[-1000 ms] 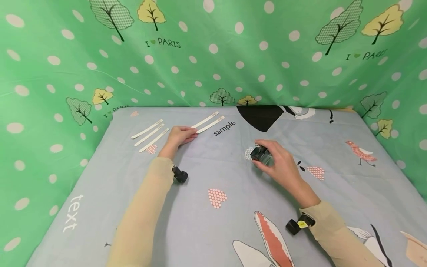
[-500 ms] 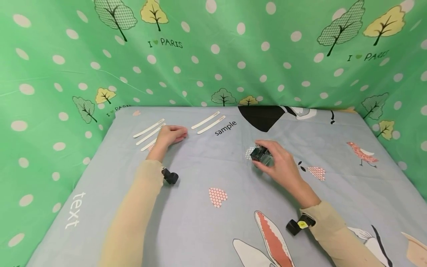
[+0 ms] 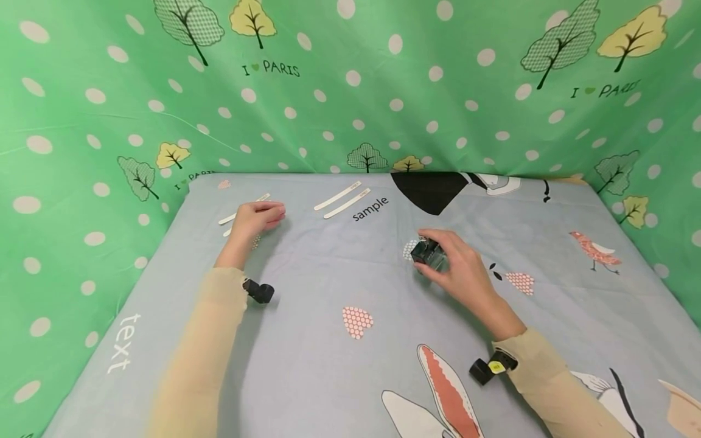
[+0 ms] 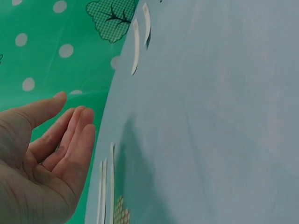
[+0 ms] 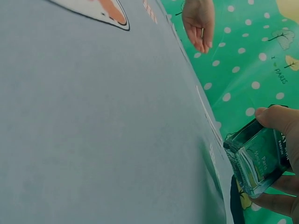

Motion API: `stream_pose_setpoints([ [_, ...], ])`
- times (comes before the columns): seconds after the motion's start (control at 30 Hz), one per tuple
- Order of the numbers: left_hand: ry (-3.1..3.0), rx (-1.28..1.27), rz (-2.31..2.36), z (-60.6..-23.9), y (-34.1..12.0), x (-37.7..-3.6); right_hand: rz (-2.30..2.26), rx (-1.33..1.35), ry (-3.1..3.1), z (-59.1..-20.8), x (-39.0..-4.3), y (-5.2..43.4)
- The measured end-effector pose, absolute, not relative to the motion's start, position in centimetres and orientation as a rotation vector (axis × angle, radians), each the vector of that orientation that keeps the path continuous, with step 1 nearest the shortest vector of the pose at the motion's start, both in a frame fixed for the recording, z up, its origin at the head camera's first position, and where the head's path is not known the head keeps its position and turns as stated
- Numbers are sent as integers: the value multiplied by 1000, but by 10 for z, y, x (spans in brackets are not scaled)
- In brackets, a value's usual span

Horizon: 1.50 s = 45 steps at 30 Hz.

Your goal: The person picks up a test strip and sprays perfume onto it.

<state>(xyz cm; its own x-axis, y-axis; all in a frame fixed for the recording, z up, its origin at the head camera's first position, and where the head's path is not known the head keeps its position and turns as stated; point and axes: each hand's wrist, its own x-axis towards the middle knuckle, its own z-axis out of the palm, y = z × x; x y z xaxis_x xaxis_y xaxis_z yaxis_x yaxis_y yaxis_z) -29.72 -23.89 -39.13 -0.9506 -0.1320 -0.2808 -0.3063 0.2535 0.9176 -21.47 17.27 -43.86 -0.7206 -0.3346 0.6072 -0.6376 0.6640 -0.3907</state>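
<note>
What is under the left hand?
The left hand hovers over a group of white paper strips on the grey-blue sheet. Their ends show; the middles are covered.

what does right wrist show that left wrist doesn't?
Only the right wrist view: the right hand gripping a small glass bottle with printed text, plus a red-and-white print on the cloth. Only the left wrist view: three paper strips lying just beside the left hand's fingers, and two more strips farther off. Both: the left hand, fingers straight, holding nothing, the grey-blue cloth and the green dotted backdrop.
</note>
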Motion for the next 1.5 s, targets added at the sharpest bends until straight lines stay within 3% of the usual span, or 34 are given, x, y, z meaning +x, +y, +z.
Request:
stream_pose_setpoints([
  [0.27,2430,-400,1777,-380,-260,-279,821,762,-2383,-439,-215,173],
  [1.03,2292,-572,2004,-390,-311,-253,821,781,-2368,-440,-217,173],
  [1.5,2315,-702,1965,-427,-341,-257,829,784,-2359,-441,-216,172],
])
